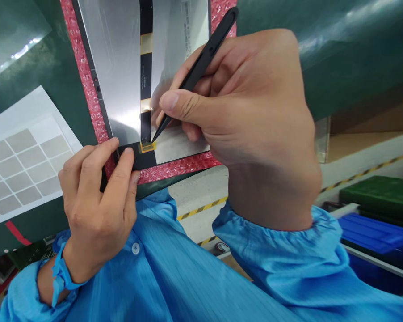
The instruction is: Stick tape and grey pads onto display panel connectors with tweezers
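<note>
A display panel [121, 89] with a silvery back lies on pink bubble wrap [174, 169]. A dark flat ribbon cable [146, 76] runs down the panel to a small yellow-taped connector [148, 147] near the lower black border. My right hand [235, 103] is closed around black pointed tweezers [201, 62], whose tip sits at the upper edge of the yellow tape. Whether the tip touches it, I cannot tell. With its fingers partly stretched, my left hand [99, 192] rests its fingertips on the panel's lower left corner, left of the connector.
On the green work surface [62, 103], a sheet of grey square stickers [23, 156] lies to the left. Clear plastic film [14, 40] is at upper left. Blue and green bins [379, 232] stand at lower right, beyond the table edge, near yellow-black floor tape [203, 208].
</note>
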`<action>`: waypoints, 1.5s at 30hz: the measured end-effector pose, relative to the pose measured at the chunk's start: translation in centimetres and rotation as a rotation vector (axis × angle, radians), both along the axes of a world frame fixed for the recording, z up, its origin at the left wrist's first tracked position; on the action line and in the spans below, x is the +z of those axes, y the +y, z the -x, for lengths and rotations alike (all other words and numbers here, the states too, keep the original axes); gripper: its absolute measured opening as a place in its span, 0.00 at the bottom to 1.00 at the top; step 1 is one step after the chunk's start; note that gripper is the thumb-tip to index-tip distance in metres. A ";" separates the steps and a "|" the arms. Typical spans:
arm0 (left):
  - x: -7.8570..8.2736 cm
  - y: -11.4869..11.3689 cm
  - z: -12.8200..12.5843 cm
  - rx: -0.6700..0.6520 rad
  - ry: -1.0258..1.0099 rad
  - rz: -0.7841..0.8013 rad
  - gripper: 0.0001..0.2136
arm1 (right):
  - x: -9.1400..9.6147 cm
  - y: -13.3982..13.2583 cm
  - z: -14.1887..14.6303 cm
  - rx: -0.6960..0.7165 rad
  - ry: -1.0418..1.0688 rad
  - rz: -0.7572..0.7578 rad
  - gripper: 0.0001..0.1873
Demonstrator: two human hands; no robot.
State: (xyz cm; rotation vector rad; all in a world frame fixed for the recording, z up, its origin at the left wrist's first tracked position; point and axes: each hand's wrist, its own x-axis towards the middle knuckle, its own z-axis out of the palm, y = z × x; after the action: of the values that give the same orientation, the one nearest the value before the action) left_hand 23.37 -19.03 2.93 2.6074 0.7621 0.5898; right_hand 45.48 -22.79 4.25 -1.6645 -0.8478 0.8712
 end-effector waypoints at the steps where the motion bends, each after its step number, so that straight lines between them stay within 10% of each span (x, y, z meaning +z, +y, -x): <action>1: 0.0 0.0 0.0 0.002 0.001 0.002 0.19 | 0.0 0.0 0.0 0.008 -0.001 0.004 0.14; 45: 1.2 -0.9 -1.2 -0.010 0.279 0.046 0.26 | -1.5 -1.1 1.3 -0.251 -0.013 -0.150 0.16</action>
State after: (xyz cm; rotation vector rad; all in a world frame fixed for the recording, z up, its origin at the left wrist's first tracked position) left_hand 24.53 -19.88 4.14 2.6810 0.8342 0.2031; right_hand 44.22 -23.87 2.75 -1.6047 -0.6770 0.6099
